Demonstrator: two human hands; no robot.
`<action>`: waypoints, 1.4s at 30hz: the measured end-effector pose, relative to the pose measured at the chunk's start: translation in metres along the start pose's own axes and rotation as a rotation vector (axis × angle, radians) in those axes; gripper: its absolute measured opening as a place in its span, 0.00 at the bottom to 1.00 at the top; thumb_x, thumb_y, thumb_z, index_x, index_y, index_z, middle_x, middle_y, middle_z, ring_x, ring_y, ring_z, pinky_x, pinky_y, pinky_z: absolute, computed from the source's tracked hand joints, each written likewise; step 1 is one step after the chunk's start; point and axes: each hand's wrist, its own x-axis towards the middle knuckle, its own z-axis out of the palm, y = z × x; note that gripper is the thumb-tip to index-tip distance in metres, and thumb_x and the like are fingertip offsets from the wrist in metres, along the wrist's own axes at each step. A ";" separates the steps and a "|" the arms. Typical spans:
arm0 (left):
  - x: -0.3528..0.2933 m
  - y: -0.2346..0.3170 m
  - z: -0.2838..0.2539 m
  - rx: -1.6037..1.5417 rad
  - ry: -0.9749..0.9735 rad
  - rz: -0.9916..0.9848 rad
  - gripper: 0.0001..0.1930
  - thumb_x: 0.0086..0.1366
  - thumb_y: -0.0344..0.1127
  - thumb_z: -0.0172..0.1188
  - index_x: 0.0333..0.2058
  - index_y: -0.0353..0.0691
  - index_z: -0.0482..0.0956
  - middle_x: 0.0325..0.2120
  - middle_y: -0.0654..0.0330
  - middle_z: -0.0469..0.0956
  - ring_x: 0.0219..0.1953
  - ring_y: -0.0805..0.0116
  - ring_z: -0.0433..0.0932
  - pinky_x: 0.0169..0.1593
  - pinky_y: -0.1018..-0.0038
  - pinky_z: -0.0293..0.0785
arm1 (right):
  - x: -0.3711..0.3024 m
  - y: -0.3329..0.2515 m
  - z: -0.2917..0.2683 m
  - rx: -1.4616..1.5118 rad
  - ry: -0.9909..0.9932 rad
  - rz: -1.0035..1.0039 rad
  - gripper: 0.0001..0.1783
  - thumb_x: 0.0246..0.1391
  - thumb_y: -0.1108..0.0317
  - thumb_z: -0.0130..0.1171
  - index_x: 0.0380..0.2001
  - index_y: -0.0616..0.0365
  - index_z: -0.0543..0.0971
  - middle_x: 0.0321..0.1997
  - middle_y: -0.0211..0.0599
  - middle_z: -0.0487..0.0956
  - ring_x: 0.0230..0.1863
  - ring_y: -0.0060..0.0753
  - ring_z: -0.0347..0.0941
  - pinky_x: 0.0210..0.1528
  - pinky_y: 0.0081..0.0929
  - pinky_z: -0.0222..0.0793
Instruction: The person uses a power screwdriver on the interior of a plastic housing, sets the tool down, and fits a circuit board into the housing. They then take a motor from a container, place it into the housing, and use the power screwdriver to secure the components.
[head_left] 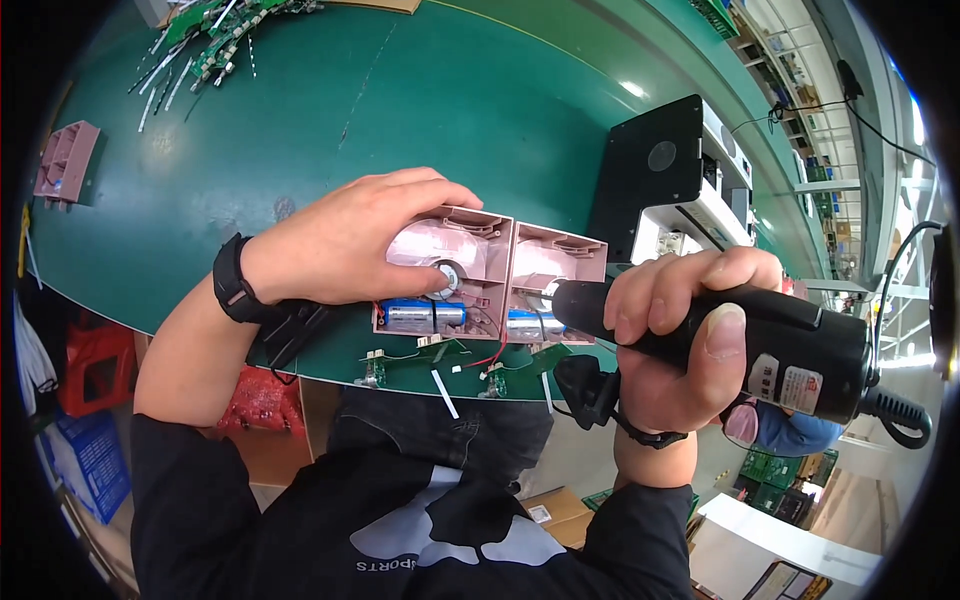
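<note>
With my right hand (690,335) I grip a black corded electric screwdriver (805,350), its nose pointing left over the right one of two pink plastic housings (511,255). My left hand (345,238) is wrapped over the left housing, fingers across its far side. Its thumb presses a small round metal-faced part (448,280) inside. Each housing stands open side up and holds a blue cylindrical battery (425,316). Red wires run from them to small green circuit boards (435,352) along the table's near edge. The screwdriver's tip meets the right housing's inside; exact contact is hard to tell.
A black and white machine (655,165) stands to the right on the green table (470,110). Several circuit boards with white strips (215,50) are piled at the far left. Another pink housing (68,163) lies at the left edge. A person (790,428) is behind the screwdriver.
</note>
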 end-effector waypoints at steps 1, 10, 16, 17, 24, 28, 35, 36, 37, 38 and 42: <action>0.000 0.000 0.000 -0.002 0.000 0.000 0.33 0.53 0.30 0.74 0.59 0.38 0.75 0.51 0.53 0.78 0.53 0.52 0.79 0.57 0.64 0.77 | 0.000 0.001 0.000 -0.007 -0.006 0.000 0.25 0.61 0.60 0.69 0.49 0.52 0.63 0.30 0.37 0.74 0.29 0.31 0.70 0.36 0.34 0.72; 0.002 0.001 0.000 -0.005 0.002 -0.002 0.32 0.53 0.29 0.74 0.59 0.38 0.75 0.51 0.53 0.78 0.53 0.53 0.79 0.58 0.64 0.77 | 0.004 0.015 -0.006 0.030 -0.025 -0.064 0.22 0.62 0.63 0.67 0.48 0.53 0.63 0.28 0.37 0.74 0.27 0.31 0.71 0.34 0.33 0.73; 0.005 0.003 -0.002 0.025 -0.006 0.035 0.32 0.54 0.30 0.73 0.59 0.37 0.76 0.51 0.53 0.78 0.54 0.53 0.79 0.59 0.64 0.77 | 0.006 0.002 -0.013 -0.090 -0.004 -0.205 0.15 0.68 0.55 0.55 0.45 0.54 0.68 0.26 0.32 0.69 0.20 0.29 0.65 0.25 0.34 0.67; 0.004 0.005 -0.003 0.022 -0.012 0.003 0.32 0.54 0.31 0.73 0.59 0.37 0.76 0.51 0.53 0.78 0.54 0.53 0.79 0.59 0.64 0.76 | 0.006 -0.005 -0.017 -0.044 0.008 -0.217 0.15 0.68 0.55 0.54 0.45 0.54 0.69 0.27 0.31 0.69 0.20 0.29 0.64 0.25 0.34 0.66; 0.003 0.008 -0.002 -0.038 -0.022 -0.060 0.31 0.55 0.34 0.72 0.59 0.37 0.76 0.52 0.52 0.79 0.56 0.52 0.79 0.61 0.63 0.76 | 0.016 -0.055 -0.082 -0.219 0.316 -0.456 0.13 0.72 0.57 0.49 0.41 0.56 0.72 0.27 0.30 0.68 0.22 0.27 0.63 0.29 0.33 0.66; 0.003 0.007 -0.002 0.002 -0.001 0.015 0.30 0.56 0.35 0.71 0.58 0.36 0.76 0.50 0.51 0.79 0.54 0.51 0.80 0.59 0.62 0.77 | 0.028 -0.049 -0.100 -0.274 0.378 -0.448 0.12 0.72 0.58 0.49 0.42 0.56 0.72 0.27 0.29 0.67 0.23 0.27 0.64 0.30 0.32 0.65; 0.002 0.004 -0.001 -0.047 -0.014 -0.043 0.29 0.56 0.36 0.71 0.57 0.36 0.76 0.49 0.51 0.79 0.52 0.52 0.80 0.57 0.62 0.77 | 0.024 -0.042 -0.090 -0.184 0.272 -0.283 0.13 0.72 0.57 0.50 0.44 0.56 0.73 0.27 0.29 0.68 0.23 0.28 0.65 0.29 0.30 0.65; 0.003 0.004 -0.001 -0.042 -0.004 -0.072 0.29 0.56 0.36 0.71 0.57 0.36 0.76 0.49 0.51 0.79 0.52 0.52 0.80 0.57 0.62 0.77 | 0.018 -0.041 -0.086 -0.128 0.217 -0.248 0.14 0.72 0.56 0.50 0.45 0.57 0.73 0.27 0.29 0.69 0.23 0.28 0.65 0.28 0.29 0.65; 0.003 0.006 -0.002 -0.016 -0.007 -0.053 0.30 0.56 0.36 0.71 0.58 0.36 0.76 0.50 0.51 0.79 0.53 0.52 0.80 0.58 0.62 0.77 | 0.011 -0.044 -0.071 -0.063 0.158 -0.277 0.15 0.72 0.55 0.50 0.46 0.57 0.73 0.27 0.29 0.69 0.23 0.27 0.65 0.28 0.29 0.65; 0.004 0.007 -0.003 0.011 -0.011 -0.037 0.31 0.56 0.36 0.72 0.58 0.36 0.76 0.51 0.52 0.78 0.54 0.53 0.80 0.59 0.63 0.77 | 0.005 -0.047 -0.055 0.005 0.101 -0.305 0.16 0.71 0.54 0.50 0.47 0.57 0.73 0.27 0.30 0.70 0.22 0.27 0.65 0.27 0.28 0.66; 0.003 0.003 -0.004 0.004 -0.028 -0.039 0.32 0.55 0.36 0.73 0.59 0.36 0.76 0.52 0.52 0.78 0.54 0.52 0.80 0.59 0.63 0.77 | -0.002 -0.041 -0.004 0.011 -0.017 -0.338 0.19 0.69 0.51 0.53 0.48 0.55 0.70 0.27 0.31 0.70 0.21 0.27 0.65 0.26 0.28 0.66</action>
